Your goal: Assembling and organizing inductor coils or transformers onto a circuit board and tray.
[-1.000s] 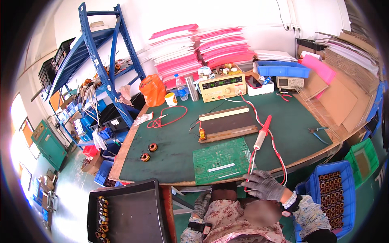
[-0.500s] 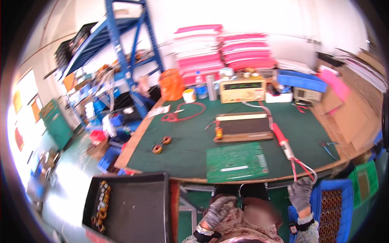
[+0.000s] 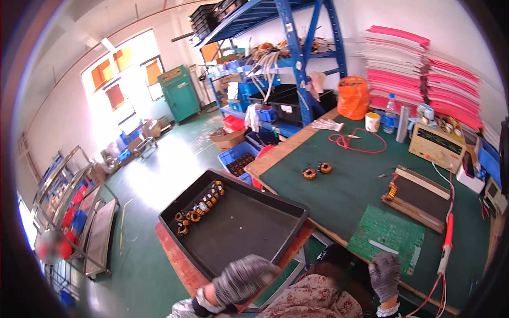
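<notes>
My left hand (image 3: 245,277), in a grey knitted glove, is at the near edge of a black tray (image 3: 260,233); motion smears its fingers. A row of copper-wound toroid coils (image 3: 202,204) lies along the tray's far left side. My right hand (image 3: 385,275), gloved alike, is closed at the table's front edge, overlapping a green circuit board (image 3: 389,233) in view. Whatever it may hold is hidden. Two more toroid coils, one nearer (image 3: 309,174) and one farther (image 3: 325,167), rest on the green table mat. Another coil (image 3: 391,192) sits on a wood-edged frame (image 3: 419,199).
A red and white probe (image 3: 448,238) with trailing wires lies right of the board. Behind it stand a yellow meter (image 3: 437,146), a cup (image 3: 373,122) and a bottle (image 3: 389,114). A blue shelf rack (image 3: 297,63) rises beyond the table; metal trolleys (image 3: 101,233) stand far left.
The view has swung left, bringing the whole black tray in. My left hand has moved to the tray's near edge. My right hand has left the blue crate's side for the table's front edge.
</notes>
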A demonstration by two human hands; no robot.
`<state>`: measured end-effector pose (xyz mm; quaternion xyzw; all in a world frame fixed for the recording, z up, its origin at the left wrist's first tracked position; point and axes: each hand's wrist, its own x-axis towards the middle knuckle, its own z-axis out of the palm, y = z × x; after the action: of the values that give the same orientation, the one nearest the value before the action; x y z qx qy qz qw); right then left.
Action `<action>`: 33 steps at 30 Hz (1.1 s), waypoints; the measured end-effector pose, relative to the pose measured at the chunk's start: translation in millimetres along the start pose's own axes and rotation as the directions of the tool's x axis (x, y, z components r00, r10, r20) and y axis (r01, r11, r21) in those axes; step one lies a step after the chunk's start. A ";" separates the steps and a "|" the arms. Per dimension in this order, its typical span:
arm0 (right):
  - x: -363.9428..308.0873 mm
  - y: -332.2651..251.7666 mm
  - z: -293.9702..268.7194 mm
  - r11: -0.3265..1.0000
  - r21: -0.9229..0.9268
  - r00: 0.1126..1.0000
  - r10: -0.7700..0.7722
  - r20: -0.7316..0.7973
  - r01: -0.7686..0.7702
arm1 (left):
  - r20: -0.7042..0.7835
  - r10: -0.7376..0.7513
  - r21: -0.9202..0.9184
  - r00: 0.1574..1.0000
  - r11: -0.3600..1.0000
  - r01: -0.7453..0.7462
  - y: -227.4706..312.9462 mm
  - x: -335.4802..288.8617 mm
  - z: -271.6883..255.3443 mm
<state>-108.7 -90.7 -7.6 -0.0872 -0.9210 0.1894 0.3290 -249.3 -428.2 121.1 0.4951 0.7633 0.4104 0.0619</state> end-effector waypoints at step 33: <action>16.0 23.7 15.4 0.899 -0.397 0.981 0.193 -0.026 -0.187 | -0.144 -0.597 0.570 0.789 0.602 0.559 -228.2 4.0 -63.1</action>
<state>-130.1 -69.1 -19.0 -0.2401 -0.9296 0.0301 0.2779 -443.8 -500.1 6.7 0.2277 0.9670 0.0973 0.0594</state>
